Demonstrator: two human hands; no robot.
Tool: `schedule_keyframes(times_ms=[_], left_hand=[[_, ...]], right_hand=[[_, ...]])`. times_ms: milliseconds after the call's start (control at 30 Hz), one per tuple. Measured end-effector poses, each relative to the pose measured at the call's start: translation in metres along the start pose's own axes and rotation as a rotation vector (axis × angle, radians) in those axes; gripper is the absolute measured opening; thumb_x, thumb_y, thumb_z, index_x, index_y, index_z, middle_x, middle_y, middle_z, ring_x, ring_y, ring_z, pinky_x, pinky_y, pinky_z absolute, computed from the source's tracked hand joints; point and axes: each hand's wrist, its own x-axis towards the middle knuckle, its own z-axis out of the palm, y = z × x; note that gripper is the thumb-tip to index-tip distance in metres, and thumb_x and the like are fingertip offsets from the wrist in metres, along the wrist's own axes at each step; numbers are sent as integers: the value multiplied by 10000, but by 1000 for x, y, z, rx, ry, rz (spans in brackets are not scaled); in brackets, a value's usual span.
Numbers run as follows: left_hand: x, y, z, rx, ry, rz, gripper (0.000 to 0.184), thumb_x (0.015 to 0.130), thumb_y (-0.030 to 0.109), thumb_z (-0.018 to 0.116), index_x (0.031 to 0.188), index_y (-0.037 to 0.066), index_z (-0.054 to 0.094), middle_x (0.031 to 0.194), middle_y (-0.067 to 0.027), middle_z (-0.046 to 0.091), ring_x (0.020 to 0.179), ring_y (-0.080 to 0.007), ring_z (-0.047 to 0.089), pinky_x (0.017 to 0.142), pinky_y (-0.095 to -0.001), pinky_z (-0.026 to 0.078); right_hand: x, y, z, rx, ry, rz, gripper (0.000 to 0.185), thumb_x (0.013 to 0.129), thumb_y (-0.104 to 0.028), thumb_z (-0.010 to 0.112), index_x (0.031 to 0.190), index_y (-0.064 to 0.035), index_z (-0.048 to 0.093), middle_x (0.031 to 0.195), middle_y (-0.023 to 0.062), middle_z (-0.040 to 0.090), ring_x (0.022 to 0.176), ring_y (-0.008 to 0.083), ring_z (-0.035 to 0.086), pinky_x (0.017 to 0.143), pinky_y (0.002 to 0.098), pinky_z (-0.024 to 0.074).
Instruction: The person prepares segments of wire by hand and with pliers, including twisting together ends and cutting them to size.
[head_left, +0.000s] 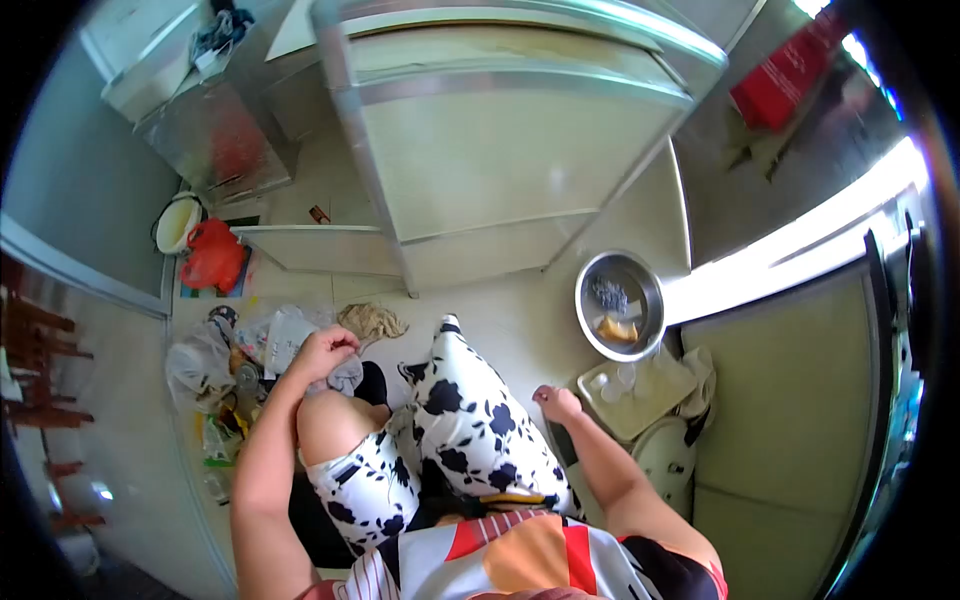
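My left hand is closed on a grey cloth, which hangs below the fingers beside my bent left knee. Just beyond it a crumpled tan cloth lies on the floor. My right hand is loosely curled beside my right leg, with nothing visible in it. Ahead of that hand, a steel basin on the floor holds a grey scouring pad and a yellowish sponge. To its right is a pale tray with small clear cups on it.
A glass-panelled metal-framed cabinet stands directly ahead. Plastic bags and other clutter lie at left. Farther back are a red bag and a white bucket. A pale panel rises close on the right.
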Motion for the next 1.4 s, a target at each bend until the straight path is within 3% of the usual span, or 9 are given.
schedule_keyframes(times_ms=[67, 100, 467, 700, 833, 1000, 1133, 1233, 1400], left_hand=[[15, 1, -30, 7, -5, -1, 106, 821, 18, 642, 920, 32, 677, 911, -84, 631, 845, -213, 606, 751, -311, 487], [-10, 37, 43, 75, -43, 104, 119, 799, 7, 648, 915, 25, 669, 892, -82, 621, 841, -201, 598, 747, -307, 483], [17, 113, 23, 267, 22, 164, 117, 899, -18, 559, 1006, -20, 608, 973, -41, 592, 878, -114, 557, 799, -229, 440], [5, 149, 66, 450, 175, 381, 120, 884, -41, 570, 992, -57, 619, 1007, -94, 608, 912, -183, 586, 817, -262, 459], [2, 193, 92, 575, 105, 541, 149, 843, -74, 578, 976, -40, 638, 967, -118, 604, 871, -215, 591, 784, -286, 472], [-3, 251, 159, 709, -14, 807, 271, 691, -78, 610, 929, 23, 692, 905, -123, 606, 844, -295, 601, 732, -379, 488], [-10, 270, 220, 721, -171, 930, 177, 719, 45, 640, 892, 36, 678, 891, -104, 620, 826, -276, 603, 712, -379, 479], [-13, 272, 240, 626, -122, 1026, 146, 731, 60, 616, 868, 23, 651, 868, -100, 600, 794, -288, 594, 704, -392, 473], [-25, 277, 233, 563, -155, 1074, 155, 738, 78, 609, 874, 6, 632, 863, -114, 599, 803, -287, 604, 721, -383, 488]], right_hand=[[9, -28, 6, 34, 68, 34, 287, 908, -384, 498, 1031, -212, 693, 1003, 97, 697, 944, 319, 656, 792, 438, 526], [-75, 51, -10, 14, -12, 103, 279, 901, -366, 501, 1032, -205, 687, 1004, 104, 694, 946, 323, 653, 789, 443, 525], [-165, 98, 144, 401, -67, 240, 276, 820, -279, 573, 956, -73, 697, 956, 178, 680, 914, 355, 646, 800, 447, 505], [-211, 162, 197, 335, -366, 381, 298, 820, -262, 594, 1016, -62, 696, 976, 181, 682, 927, 339, 645, 829, 424, 500], [-194, 187, 196, 357, -153, 525, 310, 835, -258, 581, 1027, -35, 682, 950, 184, 680, 885, 342, 648, 806, 427, 504], [-157, 112, 82, 610, 271, 178, 313, 880, -277, 591, 1016, -6, 669, 940, 131, 695, 850, 266, 660, 766, 355, 511], [-172, 2, -45, 1142, 251, -188, 240, 914, -219, 640, 1075, -46, 677, 879, 42, 684, 794, 97, 586, 737, 276, 495], [-188, -22, -86, 1023, 247, -463, 223, 899, -196, 672, 1049, -30, 682, 886, 77, 689, 811, 126, 606, 768, 295, 506], [-196, -41, -101, 1063, 151, -437, 182, 886, -184, 691, 954, -16, 668, 800, 55, 642, 731, 98, 546, 692, 275, 483]])
